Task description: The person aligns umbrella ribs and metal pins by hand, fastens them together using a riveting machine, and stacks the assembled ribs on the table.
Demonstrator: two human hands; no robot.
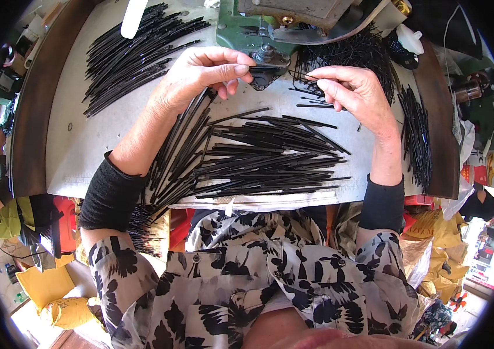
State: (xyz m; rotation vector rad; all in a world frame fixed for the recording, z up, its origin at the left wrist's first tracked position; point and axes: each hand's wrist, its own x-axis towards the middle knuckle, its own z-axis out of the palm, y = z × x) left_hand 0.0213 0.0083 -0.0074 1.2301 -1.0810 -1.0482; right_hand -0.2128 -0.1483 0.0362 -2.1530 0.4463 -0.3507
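Observation:
Both hands are raised at the front of a green machine (230, 26), close to its small metal fixture (266, 56). My left hand (197, 75) is closed, thumb and forefinger pinching the end of a slim black rod (261, 69) that lies along the fixture. On the other side, my right hand (358, 96) pinches a thin black strip (298, 75) between thumb and forefinger. That strip reaches toward the rod and fixture; whether the two pieces join is too small to tell. Below the hands, a loose pile of black rods (270, 157) covers the near middle of the table.
More black rods (133, 55) lie in slanting rows at the far left of the pale tabletop (63, 139). A tangle of thin black strips (348, 53) sits behind my right hand. Another rod bundle (414, 139) lines the right side, beside the raised brown table edge (441, 122).

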